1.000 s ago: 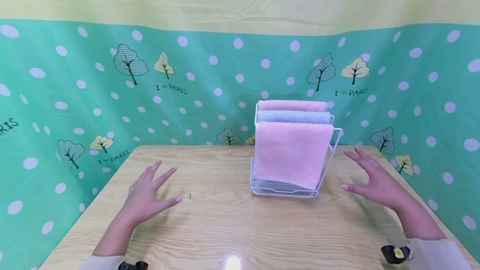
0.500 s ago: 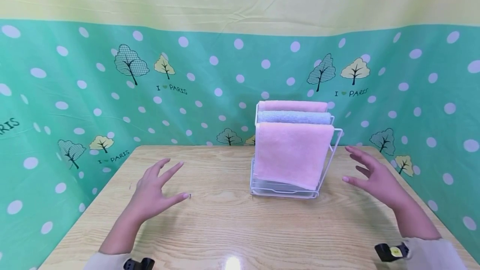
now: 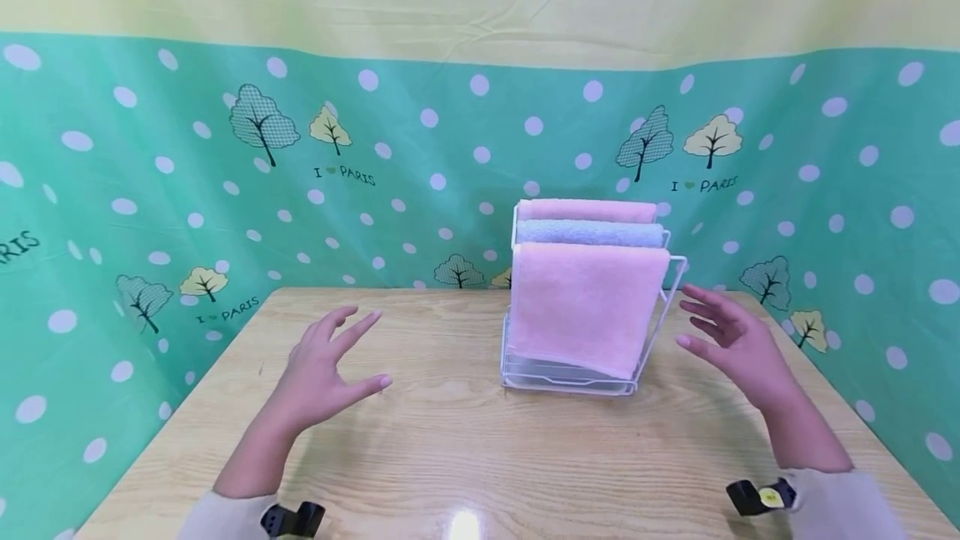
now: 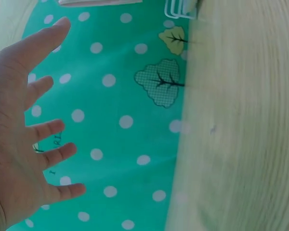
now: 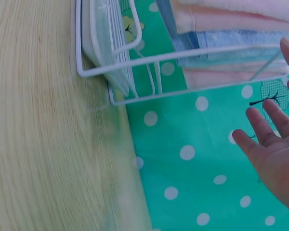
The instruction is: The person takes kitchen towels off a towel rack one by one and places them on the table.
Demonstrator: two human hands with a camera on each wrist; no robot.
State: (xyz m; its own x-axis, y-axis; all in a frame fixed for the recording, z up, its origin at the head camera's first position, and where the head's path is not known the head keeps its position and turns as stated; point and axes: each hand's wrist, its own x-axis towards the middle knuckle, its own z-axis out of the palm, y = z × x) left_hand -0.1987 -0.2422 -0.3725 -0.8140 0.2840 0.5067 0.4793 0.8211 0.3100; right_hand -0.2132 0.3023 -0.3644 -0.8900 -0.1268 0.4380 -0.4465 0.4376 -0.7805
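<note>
A white wire towel rack (image 3: 651, 344) stands on the right half of the table. A pink towel (image 3: 585, 307) drapes over its front bar, a light blue towel (image 3: 592, 232) over the middle one, and a second pink towel (image 3: 588, 209) at the back. My right hand (image 3: 738, 348) hovers just right of the rack, fingers spread and slightly bent, apart from it. Over the left part of the table, well away from the rack, my left hand (image 3: 322, 373) is held up with fingers spread. Neither hand holds anything. In the right wrist view the towels (image 5: 231, 19) hang folded.
The wooden table (image 3: 450, 457) ends at the back against a green dotted curtain (image 3: 405, 157), which also runs down both sides. A white tray (image 5: 103, 43) sits in the bottom of the rack. Each wrist wears a black strap-on camera (image 3: 294, 518).
My left hand has moved right and slightly forward. My right hand has drifted left, closer to the rack, its fingers bending a little more. The rack and towels stay put.
</note>
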